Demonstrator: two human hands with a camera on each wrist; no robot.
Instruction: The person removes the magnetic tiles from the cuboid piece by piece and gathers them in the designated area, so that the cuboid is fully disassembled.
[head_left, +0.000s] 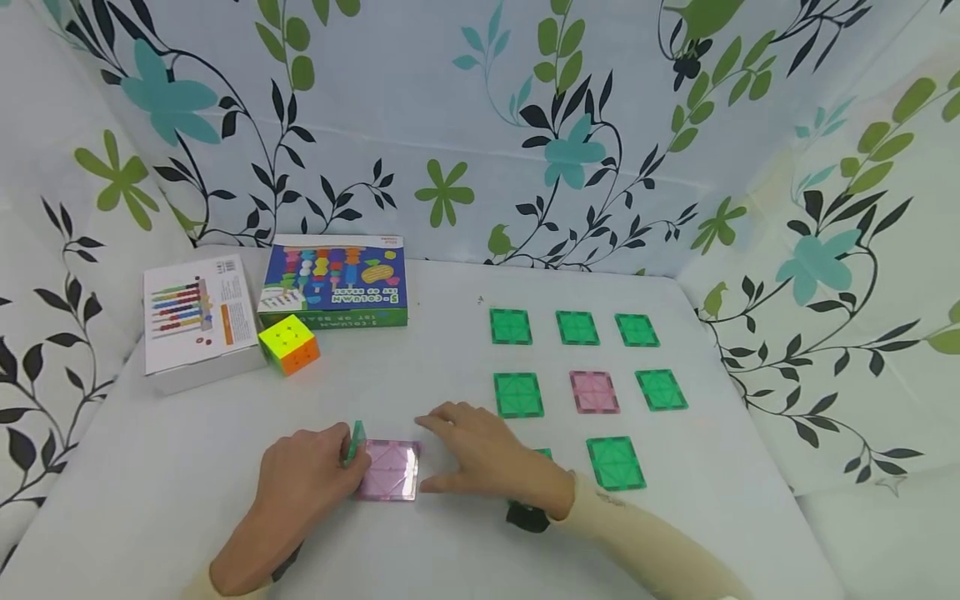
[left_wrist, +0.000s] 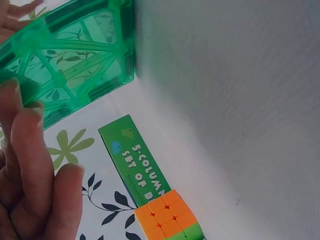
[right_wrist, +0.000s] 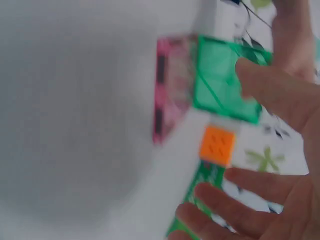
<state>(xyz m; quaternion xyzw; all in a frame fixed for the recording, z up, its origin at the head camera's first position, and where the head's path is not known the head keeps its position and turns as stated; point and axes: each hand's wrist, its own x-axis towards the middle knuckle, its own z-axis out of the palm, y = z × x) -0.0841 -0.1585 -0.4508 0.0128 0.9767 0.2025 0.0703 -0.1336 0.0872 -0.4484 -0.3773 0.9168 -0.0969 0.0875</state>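
Observation:
My left hand [head_left: 311, 467] pinches a green magnetic tile [head_left: 356, 442], which stands on edge along the left side of a pink magnetic tile [head_left: 390, 472]. That pink tile lies flat on the table. In the left wrist view the green tile [left_wrist: 75, 60] rises upright behind my fingertips [left_wrist: 30, 125]. Just right of the pink tile, my right hand [head_left: 487, 454] hovers with thumb and fingers spread and nothing between them. The right wrist view, rather blurred, has the green tile [right_wrist: 220, 80] standing beside the pink one [right_wrist: 172, 85].
On the right, several flat green tiles [head_left: 517, 395] lie in rows around another pink tile [head_left: 595, 392]; my right forearm partly covers one. At the back left are a bead-set box [head_left: 333, 283], a white box [head_left: 198, 317] and a puzzle cube [head_left: 289, 344].

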